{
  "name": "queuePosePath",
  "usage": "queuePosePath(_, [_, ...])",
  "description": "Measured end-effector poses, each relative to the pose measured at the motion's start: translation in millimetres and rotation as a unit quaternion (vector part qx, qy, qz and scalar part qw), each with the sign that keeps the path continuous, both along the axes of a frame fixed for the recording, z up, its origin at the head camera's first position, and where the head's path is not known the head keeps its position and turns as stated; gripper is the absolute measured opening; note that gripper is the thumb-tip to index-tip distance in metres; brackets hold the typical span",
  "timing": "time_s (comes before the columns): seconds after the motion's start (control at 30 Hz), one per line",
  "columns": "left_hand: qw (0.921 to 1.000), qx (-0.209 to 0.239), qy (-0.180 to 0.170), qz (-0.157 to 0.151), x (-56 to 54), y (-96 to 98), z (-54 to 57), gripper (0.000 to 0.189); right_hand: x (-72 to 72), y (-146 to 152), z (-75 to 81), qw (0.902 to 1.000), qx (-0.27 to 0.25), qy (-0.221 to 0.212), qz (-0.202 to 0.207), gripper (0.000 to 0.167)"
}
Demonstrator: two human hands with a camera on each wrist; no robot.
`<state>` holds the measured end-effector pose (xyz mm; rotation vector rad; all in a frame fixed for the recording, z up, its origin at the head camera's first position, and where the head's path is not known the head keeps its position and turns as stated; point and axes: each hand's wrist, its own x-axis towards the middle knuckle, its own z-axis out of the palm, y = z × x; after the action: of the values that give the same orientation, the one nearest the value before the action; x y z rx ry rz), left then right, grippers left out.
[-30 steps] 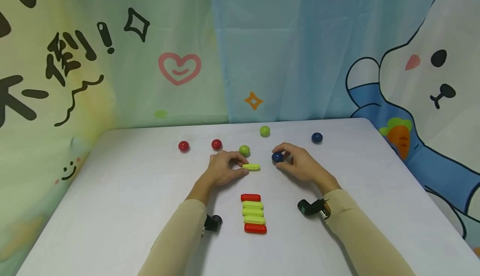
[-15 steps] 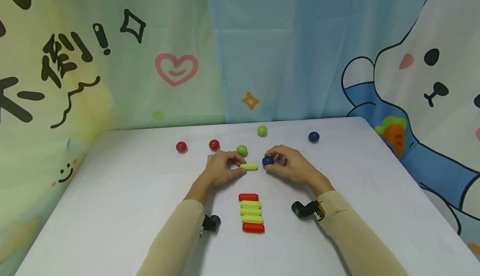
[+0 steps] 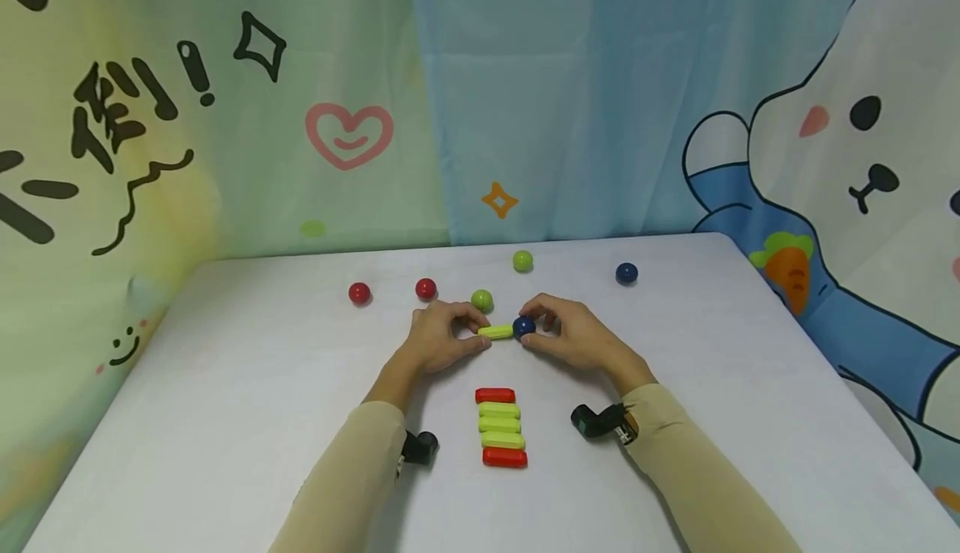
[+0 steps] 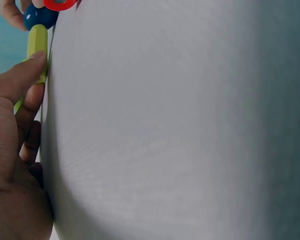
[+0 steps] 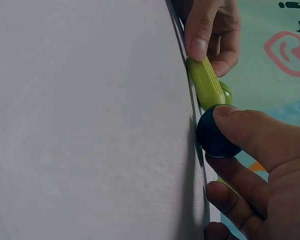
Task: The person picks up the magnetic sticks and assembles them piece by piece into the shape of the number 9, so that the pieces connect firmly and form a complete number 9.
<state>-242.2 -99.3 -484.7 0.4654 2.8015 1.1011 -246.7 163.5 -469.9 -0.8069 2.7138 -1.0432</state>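
Observation:
My left hand (image 3: pixel 442 338) pinches one end of a yellow-green ribbed stick (image 3: pixel 497 332), thumb on the near side, low over the table. A dark blue ball (image 3: pixel 523 328) is pinched between the thumb and fingers of my right hand (image 3: pixel 573 334). The ball touches the stick's free end, as the right wrist view shows with the stick (image 5: pixel 206 82) and the ball (image 5: pixel 215 134) meeting. In the left wrist view the blue ball (image 4: pixel 40 18) likewise sits against the stick's tip. Just behind the left fingers lies a green ball (image 3: pixel 482 300).
Nearer the front, a red stick (image 3: pixel 495 395), several yellow-green sticks (image 3: pixel 499 425) and another red stick (image 3: pixel 505 457) lie in a column. Towards the back are two red balls (image 3: pixel 359 294), another green ball (image 3: pixel 522 261) and a second blue ball (image 3: pixel 626 273) on the white table (image 3: pixel 225 419).
My right hand has moved left with the blue ball, closing the gap until the ball meets the stick. The left hand keeps its hold on the stick, nearly still.

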Motion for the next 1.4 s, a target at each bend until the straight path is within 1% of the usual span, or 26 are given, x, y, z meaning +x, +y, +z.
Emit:
queuePosePath(0.17, [1.0000, 0.001, -0.002, -0.001, -0.3, 4.0, 2.9, 0.015, 0.4, 4, 1.3, 0.9999, -0.009, -0.001, 0.007, 0.035])
queuePosePath(0.27, [1.0000, 0.001, -0.003, 0.000, -0.4, 5.3, 2.7, 0.016, 0.1, 5, 0.2, 0.9998, -0.014, -0.006, 0.010, 0.037])
queuePosePath(0.43, [1.0000, 0.000, -0.002, 0.006, 0.2, 5.5, 0.8, 0.017, -2.5, 7, -5.7, 0.9995, -0.022, -0.018, 0.009, 0.038])
queuePosePath(0.57, [0.9999, 0.008, -0.002, 0.009, 0.5, 5.2, 1.1, 0.018, -4.0, 7, -8.2, 0.9988, -0.038, -0.031, 0.003, 0.038])
queuePosePath(0.7, [0.9999, 0.010, -0.004, 0.001, -0.3, 4.3, 2.1, 0.020, -3.7, 8, -10.8, 0.9978, -0.051, -0.043, -0.005, 0.038])
queuePosePath(0.8, [0.9999, 0.011, 0.000, -0.010, -1.0, 3.3, 4.5, 0.022, -3.5, 9, -12.1, 0.9974, -0.057, -0.042, -0.009, 0.037])
queuePosePath(0.93, [0.9997, 0.018, 0.001, -0.016, -1.1, 1.4, 6.7, 0.024, -4.3, 10, -12.8, 0.9970, -0.064, -0.041, -0.007, 0.037])
queuePosePath(1.2, [0.9998, -0.016, 0.002, -0.013, 3.4, -1.1, 0.7, 0.028, -3.9, 7, -15.5, 0.9957, -0.072, -0.059, -0.001, 0.038])
queuePosePath(1.4, [0.9998, -0.015, 0.006, -0.014, 6.3, -1.9, 3.8, 0.027, -0.7, 5, -12.1, 0.9947, -0.076, -0.069, -0.010, 0.037])
